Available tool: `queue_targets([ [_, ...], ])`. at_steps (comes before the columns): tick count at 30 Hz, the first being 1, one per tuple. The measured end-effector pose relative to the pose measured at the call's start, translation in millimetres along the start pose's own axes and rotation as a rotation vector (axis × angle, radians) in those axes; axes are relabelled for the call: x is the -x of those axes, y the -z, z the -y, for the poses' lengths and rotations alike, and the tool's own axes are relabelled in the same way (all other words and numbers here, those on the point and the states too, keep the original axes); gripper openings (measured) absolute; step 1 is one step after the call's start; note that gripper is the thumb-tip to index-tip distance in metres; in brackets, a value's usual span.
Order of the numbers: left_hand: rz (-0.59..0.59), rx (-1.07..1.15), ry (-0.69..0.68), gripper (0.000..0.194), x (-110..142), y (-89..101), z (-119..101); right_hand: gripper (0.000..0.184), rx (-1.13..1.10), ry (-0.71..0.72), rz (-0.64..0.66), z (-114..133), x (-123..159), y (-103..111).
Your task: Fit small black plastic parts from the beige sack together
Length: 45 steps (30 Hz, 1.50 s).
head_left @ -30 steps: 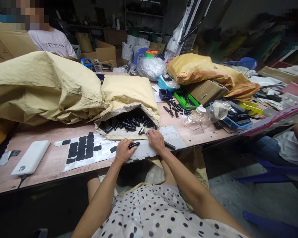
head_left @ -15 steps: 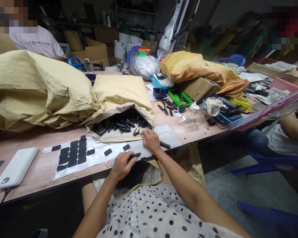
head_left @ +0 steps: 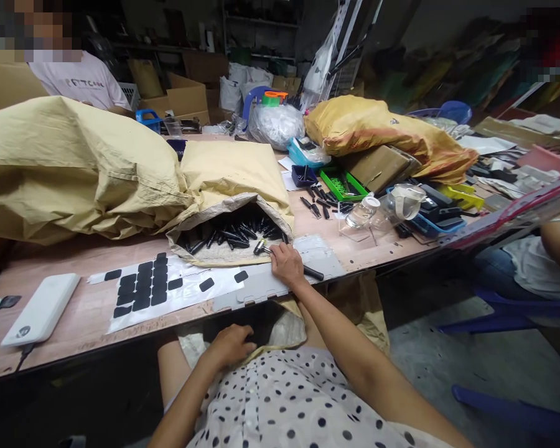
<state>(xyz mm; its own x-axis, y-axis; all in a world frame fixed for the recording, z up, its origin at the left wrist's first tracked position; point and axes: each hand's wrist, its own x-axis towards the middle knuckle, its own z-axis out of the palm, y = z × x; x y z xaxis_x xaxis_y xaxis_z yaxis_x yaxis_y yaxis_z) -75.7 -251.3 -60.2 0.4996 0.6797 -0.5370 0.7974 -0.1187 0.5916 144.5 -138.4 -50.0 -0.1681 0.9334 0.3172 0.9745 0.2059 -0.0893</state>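
Note:
My right hand (head_left: 287, 264) is closed around a small hammer (head_left: 313, 272) resting over a grey board (head_left: 256, 286) at the table edge. The hammer's head points to the left, towards an open sack (head_left: 228, 256) of black pen-like parts (head_left: 236, 236). Below the table edge, my left hand (head_left: 233, 345) is over the mouth of another sack (head_left: 289, 330) on my lap. Its fingers look apart, and I see nothing in them. Left of the board, a white sheet (head_left: 182, 298) bears rows of black rounded patches (head_left: 142, 286).
A white power bank (head_left: 42, 309) with a cable lies at the left. Large beige sacks (head_left: 74, 168) stand behind. To the right are a green tray (head_left: 340, 186), a clear jar (head_left: 361, 211) and a yellow sack (head_left: 378, 127). One person sits across, another at the right.
My left hand has moved down from the table edge to the lap sack; the black part it held is out of sight. My right hand keeps the hammer in place. The view shifts slightly.

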Motion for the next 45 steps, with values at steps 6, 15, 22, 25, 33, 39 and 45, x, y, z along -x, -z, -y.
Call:
queue_targets([
  [6, -0.639, 0.143, 0.023, 0.03, -6, 109.6, -12, 0.02, 0.001, -0.001, -0.007, 0, 0, -2],
  [15, -1.063, -0.035, 0.523, 0.013, -52, 170.2, 27, 0.02, 0.001, 0.009, -0.009, 1, -1, -3],
  [22, -1.218, -0.101, 0.083, 0.019, -41, 113.9, 14, 0.02, 0.007, 0.001, 0.009, 2, -1, 0],
  [25, -1.019, -0.167, -0.134, 0.013, -47, 82.4, 0, 0.02, 0.006, -0.002, 0.012, 2, -1, 1],
  [33, -0.913, -0.109, -0.11, 0.01, -66, 66.5, 2, 0.023, -0.035, -0.006, 0.025, -2, -2, 2],
  [39, -0.888, -0.032, -0.082, 0.01, -65, 69.1, 0, 0.033, -0.264, -0.068, -0.123, 6, 14, 16],
  [45, -0.867, 0.043, -0.039, 0.011, -64, 73.0, -6, 0.034, -0.494, -0.09, -0.128, 25, 42, 24],
])
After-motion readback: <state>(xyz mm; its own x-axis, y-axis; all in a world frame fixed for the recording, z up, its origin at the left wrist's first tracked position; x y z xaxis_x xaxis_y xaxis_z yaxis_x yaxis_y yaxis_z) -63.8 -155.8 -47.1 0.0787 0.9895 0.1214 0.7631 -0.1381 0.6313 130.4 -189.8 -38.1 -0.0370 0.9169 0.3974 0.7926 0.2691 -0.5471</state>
